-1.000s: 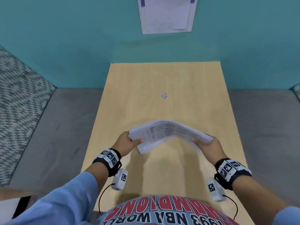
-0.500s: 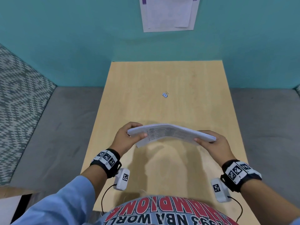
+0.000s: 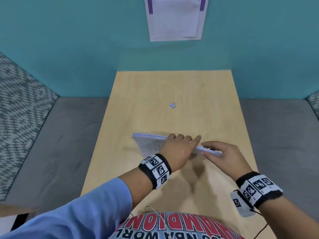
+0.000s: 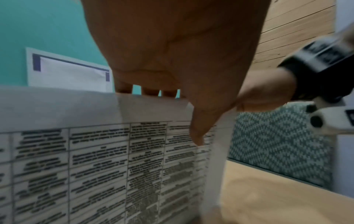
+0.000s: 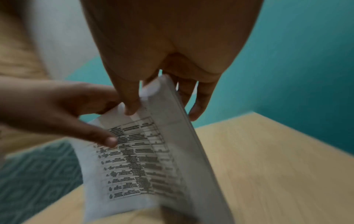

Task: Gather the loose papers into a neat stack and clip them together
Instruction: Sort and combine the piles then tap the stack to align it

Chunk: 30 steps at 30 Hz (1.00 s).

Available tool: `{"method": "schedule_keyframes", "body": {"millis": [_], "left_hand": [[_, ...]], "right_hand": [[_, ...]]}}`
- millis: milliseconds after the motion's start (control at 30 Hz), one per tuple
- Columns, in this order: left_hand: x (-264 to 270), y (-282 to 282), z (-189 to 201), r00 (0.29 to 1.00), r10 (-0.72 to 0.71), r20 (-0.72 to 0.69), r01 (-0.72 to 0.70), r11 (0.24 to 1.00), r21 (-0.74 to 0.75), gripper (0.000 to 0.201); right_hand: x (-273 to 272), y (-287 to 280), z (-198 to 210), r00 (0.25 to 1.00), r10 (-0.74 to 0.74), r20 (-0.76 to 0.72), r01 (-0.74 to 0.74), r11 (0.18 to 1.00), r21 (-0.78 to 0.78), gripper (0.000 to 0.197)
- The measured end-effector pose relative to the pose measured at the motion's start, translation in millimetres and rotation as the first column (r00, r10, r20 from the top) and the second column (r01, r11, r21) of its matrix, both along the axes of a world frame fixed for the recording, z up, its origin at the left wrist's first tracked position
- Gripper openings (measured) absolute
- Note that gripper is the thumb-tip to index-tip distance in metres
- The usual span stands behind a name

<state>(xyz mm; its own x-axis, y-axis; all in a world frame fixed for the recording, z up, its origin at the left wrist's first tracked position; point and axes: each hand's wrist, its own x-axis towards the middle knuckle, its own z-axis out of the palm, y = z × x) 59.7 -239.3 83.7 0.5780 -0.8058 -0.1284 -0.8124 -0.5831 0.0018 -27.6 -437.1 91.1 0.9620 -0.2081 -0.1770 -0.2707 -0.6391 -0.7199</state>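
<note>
The paper stack, white sheets with a printed table, stands tilted on its long edge on the wooden table. My left hand grips its top edge near the right end, fingers behind and thumb on the printed face. Close beside it, my right hand pinches the stack's right end between thumb and fingers. The stack's left end sticks out free. A small pale-blue binder clip lies alone on the table, farther back than the papers.
A teal wall with a white sheet taped to it rises behind the table. Grey cushioned seating flanks the table on both sides, with patterned upholstery at the far left.
My left hand has slid from the stack's left end across to the right, close to my right hand. The stack has gone from arched between both hands to nearly on edge.
</note>
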Motion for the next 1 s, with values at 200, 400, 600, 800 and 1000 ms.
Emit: {"method": "schedule_keyframes", "body": {"millis": [200, 400, 600, 800, 1000], "left_hand": [[21, 2, -4, 0.998, 0.065, -0.027, -0.063, 0.996, 0.055, 0.041], [63, 65, 2, 0.952, 0.276, -0.133, -0.218, 0.915, 0.338, 0.022], [82, 120, 21, 0.915, 0.343, -0.213, -0.243, 0.89, 0.386, 0.035], [61, 103, 62, 0.984, 0.147, -0.098, -0.088, 0.892, 0.444, 0.029], [23, 61, 115, 0.997, 0.071, 0.029, -0.076, 0.886, 0.457, 0.022]], "right_hand": [[30, 28, -1, 0.953, 0.263, -0.152, -0.302, 0.771, -0.56, 0.031], [31, 13, 0, 0.939, 0.236, -0.25, -0.339, 0.75, -0.567, 0.036], [39, 9, 14, 0.916, 0.186, -0.355, -0.361, 0.766, -0.531, 0.029], [50, 45, 37, 0.841, 0.323, -0.434, -0.525, 0.676, -0.517, 0.036], [63, 122, 57, 0.861, 0.422, -0.284, -0.508, 0.739, -0.442, 0.025]]}}
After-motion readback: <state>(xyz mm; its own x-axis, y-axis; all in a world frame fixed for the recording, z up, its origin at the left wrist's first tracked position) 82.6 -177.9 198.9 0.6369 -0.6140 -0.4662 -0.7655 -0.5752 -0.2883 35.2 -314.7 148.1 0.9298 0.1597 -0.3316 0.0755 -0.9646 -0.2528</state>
